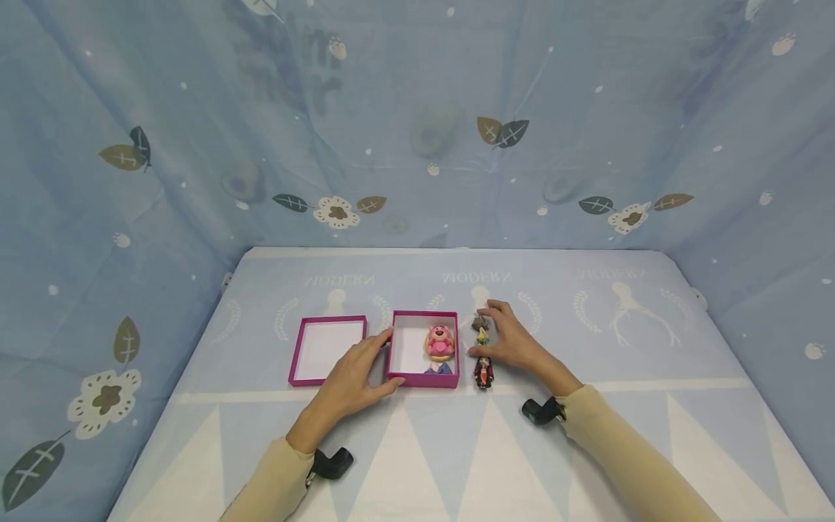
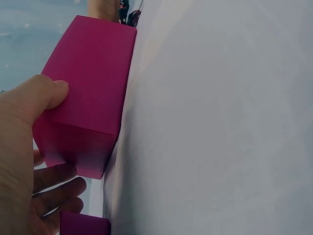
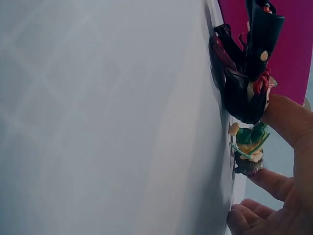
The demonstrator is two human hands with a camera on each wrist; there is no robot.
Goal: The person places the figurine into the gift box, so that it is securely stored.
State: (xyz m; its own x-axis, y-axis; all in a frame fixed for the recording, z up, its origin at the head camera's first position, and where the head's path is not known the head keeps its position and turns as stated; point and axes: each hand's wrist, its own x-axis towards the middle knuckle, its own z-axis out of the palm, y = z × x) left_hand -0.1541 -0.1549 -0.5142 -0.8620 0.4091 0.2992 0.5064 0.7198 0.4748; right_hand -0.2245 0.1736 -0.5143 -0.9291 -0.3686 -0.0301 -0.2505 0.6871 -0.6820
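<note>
A magenta open box (image 1: 425,380) with a white inside holds a pink bear figurine (image 1: 440,346) and a partly visible blue-and-white piece (image 1: 438,368). My left hand (image 1: 352,373) grips the box's near left corner, thumb on the front wall (image 2: 93,98) and fingers at the left wall. Just right of the box, a small green-and-yellow figurine (image 3: 250,142) with a dark grey base lies between thumb and index finger of my right hand (image 1: 512,339). Nearer me, a black-and-red figurine (image 1: 483,373) lies below the right thumb; in the right wrist view it partly hides that thumb.
To the left of the box lies a shallow magenta-rimmed lid (image 1: 296,351), white inside. Both stand on a patterned cloth-covered table (image 1: 587,449). Blue curtains (image 1: 417,94) enclose the back and sides. A black wrist device (image 1: 334,464) hangs at each cuff.
</note>
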